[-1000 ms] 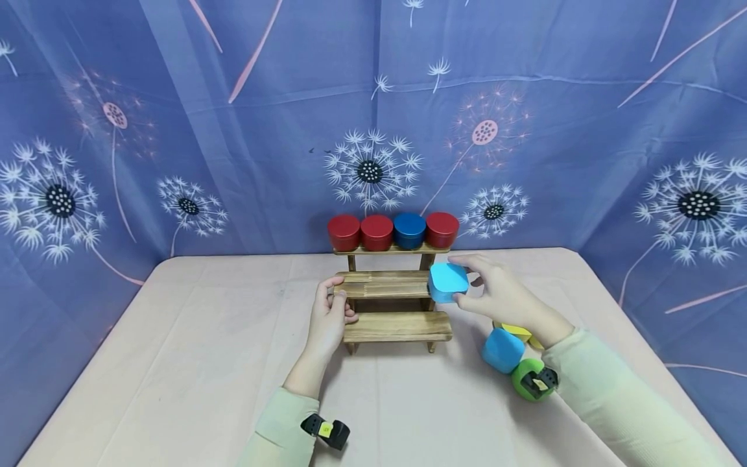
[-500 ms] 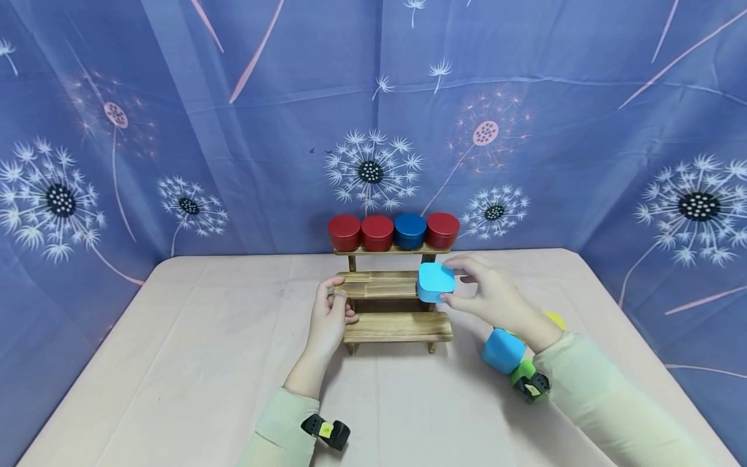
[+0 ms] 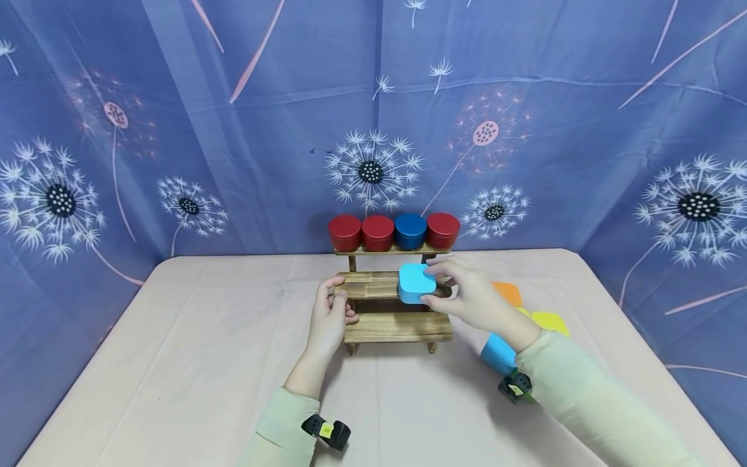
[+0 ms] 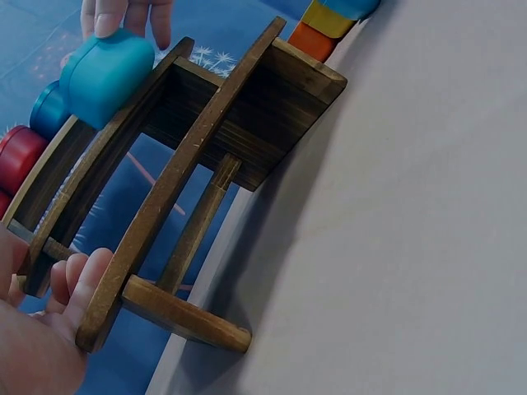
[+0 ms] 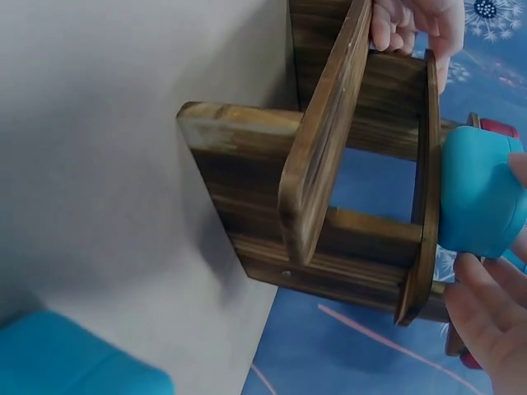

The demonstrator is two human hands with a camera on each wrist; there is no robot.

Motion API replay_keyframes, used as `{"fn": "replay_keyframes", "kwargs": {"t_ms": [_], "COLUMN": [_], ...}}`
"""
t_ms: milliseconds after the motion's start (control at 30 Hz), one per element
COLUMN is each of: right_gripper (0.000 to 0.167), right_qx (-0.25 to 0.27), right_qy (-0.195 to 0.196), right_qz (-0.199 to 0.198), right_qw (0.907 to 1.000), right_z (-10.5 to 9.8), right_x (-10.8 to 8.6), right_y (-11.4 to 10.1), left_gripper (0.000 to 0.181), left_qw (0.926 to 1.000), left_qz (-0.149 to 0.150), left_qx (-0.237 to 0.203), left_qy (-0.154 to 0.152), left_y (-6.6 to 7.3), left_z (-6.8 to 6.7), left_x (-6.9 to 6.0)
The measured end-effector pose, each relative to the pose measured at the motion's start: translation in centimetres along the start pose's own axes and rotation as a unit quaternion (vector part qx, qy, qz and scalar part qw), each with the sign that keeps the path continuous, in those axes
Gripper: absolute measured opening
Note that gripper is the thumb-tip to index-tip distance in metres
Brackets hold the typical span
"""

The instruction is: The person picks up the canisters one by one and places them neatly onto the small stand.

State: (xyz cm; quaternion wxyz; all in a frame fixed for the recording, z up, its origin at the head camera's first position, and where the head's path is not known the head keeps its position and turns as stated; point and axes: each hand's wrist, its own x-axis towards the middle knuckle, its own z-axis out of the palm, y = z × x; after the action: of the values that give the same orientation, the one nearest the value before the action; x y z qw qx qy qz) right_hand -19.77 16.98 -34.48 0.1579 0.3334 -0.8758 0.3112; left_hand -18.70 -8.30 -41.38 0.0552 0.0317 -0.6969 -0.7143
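Observation:
A three-tier wooden display stand [image 3: 397, 327] stands on the table, with round red tins [image 3: 377, 233] and one round dark blue tin [image 3: 410, 231] along its top tier. My left hand [image 3: 328, 319] grips the left end of the middle tier. Between the thumb and fingers of my right hand [image 3: 475, 299] is a light blue rounded-square box [image 3: 417, 284], at the right half of that middle tier. In the right wrist view the box [image 5: 480, 191] sits against the tier board. Whether its base bears fully on the wood cannot be told.
Right of the stand lie another blue box [image 3: 498, 354], yellow boxes [image 3: 550, 322] and an orange box [image 3: 506, 294], partly behind my right forearm. A green piece there is mostly covered. Blue dandelion-print cloth [image 3: 262, 162] hangs behind the table.
My right hand has moved left along the middle tier with the light blue box. More of the orange and yellow boxes shows. My left hand keeps its place.

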Motion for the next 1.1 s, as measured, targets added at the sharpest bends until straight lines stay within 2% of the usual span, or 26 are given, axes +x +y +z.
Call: {"fn": "replay_keyframes", "kwargs": {"t_ms": [200,367,633,1100], "right_gripper": [0.046,0.045,0.042,0.04], "right_qx": [0.002,0.008,0.042,0.014], "right_qy": [-0.02,-0.022,0.0,0.025], "right_qz": [0.015,0.029,0.009,0.026], "right_qw": [0.9997,0.9993,0.9991,0.9993], "right_z": [0.5,1.2,2.7,4.2], "right_x": [0.4,0.8,1.6,3.1], "right_y": [-0.7,-1.1,-1.8,-3.0], "left_gripper": [0.032,0.032,0.031,0.032], "left_qw": [1.0,1.0,0.9999,1.0], "left_qz": [0.003,0.001,0.0,0.001], "left_qx": [0.001,0.008,0.013,0.004], "left_qy": [0.001,0.001,0.002,-0.004], "left_y": [0.1,0.0,0.0,0.0], "left_z": [-0.1,-0.1,-0.1,-0.1], "left_x": [-0.2,-0.1,-0.1,0.0]}}
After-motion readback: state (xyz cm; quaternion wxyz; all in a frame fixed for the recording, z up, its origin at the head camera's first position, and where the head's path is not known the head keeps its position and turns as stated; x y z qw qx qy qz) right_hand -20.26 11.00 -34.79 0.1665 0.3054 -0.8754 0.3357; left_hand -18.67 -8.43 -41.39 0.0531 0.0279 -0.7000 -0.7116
